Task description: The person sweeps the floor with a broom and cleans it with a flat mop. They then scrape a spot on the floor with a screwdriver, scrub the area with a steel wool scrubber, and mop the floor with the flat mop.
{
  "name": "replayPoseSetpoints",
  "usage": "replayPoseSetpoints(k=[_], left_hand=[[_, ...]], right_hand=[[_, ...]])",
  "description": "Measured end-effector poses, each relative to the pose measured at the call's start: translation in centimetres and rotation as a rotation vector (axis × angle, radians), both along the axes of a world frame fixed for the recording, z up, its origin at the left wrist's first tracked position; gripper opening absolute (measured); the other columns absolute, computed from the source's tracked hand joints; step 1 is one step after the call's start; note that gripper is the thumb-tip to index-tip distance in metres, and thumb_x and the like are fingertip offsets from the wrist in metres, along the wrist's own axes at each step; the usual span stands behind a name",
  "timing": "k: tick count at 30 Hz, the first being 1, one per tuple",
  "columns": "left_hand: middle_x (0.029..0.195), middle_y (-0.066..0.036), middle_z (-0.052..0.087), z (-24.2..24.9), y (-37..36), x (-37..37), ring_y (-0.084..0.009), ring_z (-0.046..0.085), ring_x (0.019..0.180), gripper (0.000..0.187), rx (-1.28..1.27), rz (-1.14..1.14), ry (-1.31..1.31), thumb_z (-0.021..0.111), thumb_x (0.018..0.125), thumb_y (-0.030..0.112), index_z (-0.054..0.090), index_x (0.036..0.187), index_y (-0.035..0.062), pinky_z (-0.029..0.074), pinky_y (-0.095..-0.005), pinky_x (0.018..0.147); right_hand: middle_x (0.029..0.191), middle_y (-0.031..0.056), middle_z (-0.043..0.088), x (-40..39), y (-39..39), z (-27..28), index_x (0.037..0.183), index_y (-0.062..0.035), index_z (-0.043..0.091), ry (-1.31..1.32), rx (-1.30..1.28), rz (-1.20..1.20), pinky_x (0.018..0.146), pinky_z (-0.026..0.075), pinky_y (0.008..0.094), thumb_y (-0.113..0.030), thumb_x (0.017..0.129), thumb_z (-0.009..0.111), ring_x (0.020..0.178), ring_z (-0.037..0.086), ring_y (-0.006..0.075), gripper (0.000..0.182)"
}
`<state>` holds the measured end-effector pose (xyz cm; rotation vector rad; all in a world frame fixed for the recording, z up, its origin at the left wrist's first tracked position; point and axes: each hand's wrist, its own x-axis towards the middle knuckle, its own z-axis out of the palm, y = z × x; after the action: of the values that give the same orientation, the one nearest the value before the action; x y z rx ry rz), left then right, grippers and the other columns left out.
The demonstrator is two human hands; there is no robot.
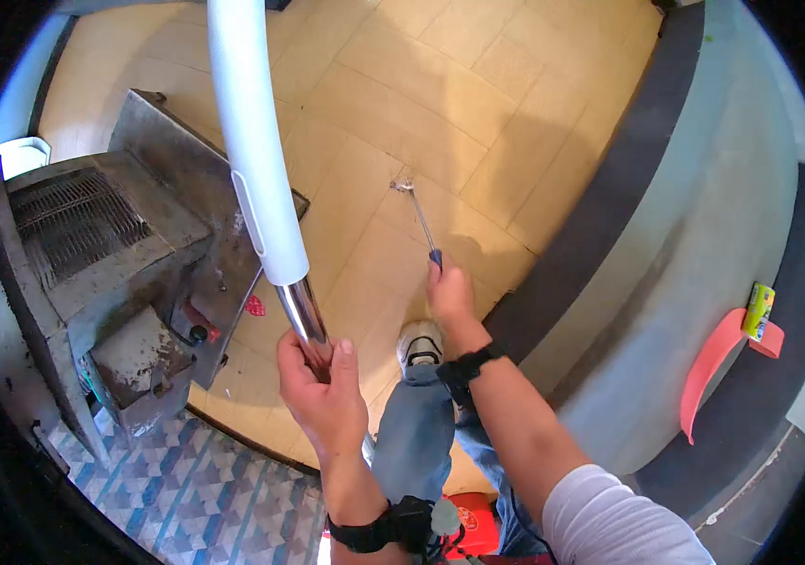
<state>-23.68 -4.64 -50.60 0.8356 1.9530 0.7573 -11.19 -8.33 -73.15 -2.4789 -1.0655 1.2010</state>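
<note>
My left hand (327,391) is wrapped round the chrome end of a long pole (303,315), whose thick white upper part (256,141) rises past the top edge of the view. To the right, my right hand (451,294) is closed on the dark handle of a thin screwdriver-like tool (424,221). The tool points forward and away from me. Around its far tip, a small metal piece (404,185) shows against the tiled floor; whether the two touch is unclear. My hands are apart, one on each side of my shoe (419,346).
A worn metal grill-like machine (129,235) stands at the left, beside patterned flooring (204,490). A curved grey wall (685,235) with a dark base runs along the right. There, a green can (758,311) and a pink curved piece (708,367) lie. A red object (476,523) is below my legs.
</note>
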Motion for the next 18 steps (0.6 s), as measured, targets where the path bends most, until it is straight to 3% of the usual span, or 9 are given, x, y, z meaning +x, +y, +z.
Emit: replayPoseSetpoints(k=[10,13,16,18], left_hand=[[0.080,0.001,0.048,0.1,-0.2,0.2,-0.0056,0.046,0.068,0.038,0.027,-0.029,0.023,0.059,0.080,0.001,0.048,0.117,0.0011,0.040,-0.0190,0.061],[0.079,0.001,0.047,-0.4,-0.1,0.0,-0.0055,0.045,0.067,0.038,0.009,-0.030,0.019,0.059,0.081,0.003,0.048,0.117,0.0005,0.039,-0.0192,0.061],[0.078,0.002,0.046,-0.4,-0.3,0.0,-0.0054,0.045,0.066,0.038,0.024,-0.032,0.008,0.060,0.081,0.004,0.048,0.117,0.0000,0.039,-0.0192,0.060],[0.078,0.002,0.046,-0.5,-0.5,-0.1,-0.0054,0.045,0.066,0.038,0.028,-0.034,0.006,0.060,0.081,0.005,0.049,0.116,-0.0002,0.039,-0.0192,0.060]], right_hand=[[0.084,0.0246,0.062,0.5,2.6,0.6,0.101,-0.0058,0.057,-0.019,-0.047,-0.014,0.070,0.047,0.0521,-0.030,0.089,0.047,0.079,0.060,0.0431,0.029],[0.082,0.0258,0.062,0.6,-0.7,1.0,0.099,-0.0060,0.057,-0.002,-0.032,0.136,0.070,0.047,0.0521,-0.030,0.090,0.046,0.078,0.060,0.0431,0.028],[0.082,0.0257,0.061,0.4,-1.7,1.3,0.097,-0.0060,0.057,-0.009,-0.110,0.084,0.070,0.047,0.0522,-0.030,0.089,0.047,0.079,0.060,0.0432,0.027],[0.083,0.0258,0.061,0.0,-0.2,-0.1,0.100,-0.0068,0.057,0.015,-0.016,0.013,0.072,0.046,0.0525,-0.031,0.090,0.046,0.080,0.060,0.0430,0.028]])
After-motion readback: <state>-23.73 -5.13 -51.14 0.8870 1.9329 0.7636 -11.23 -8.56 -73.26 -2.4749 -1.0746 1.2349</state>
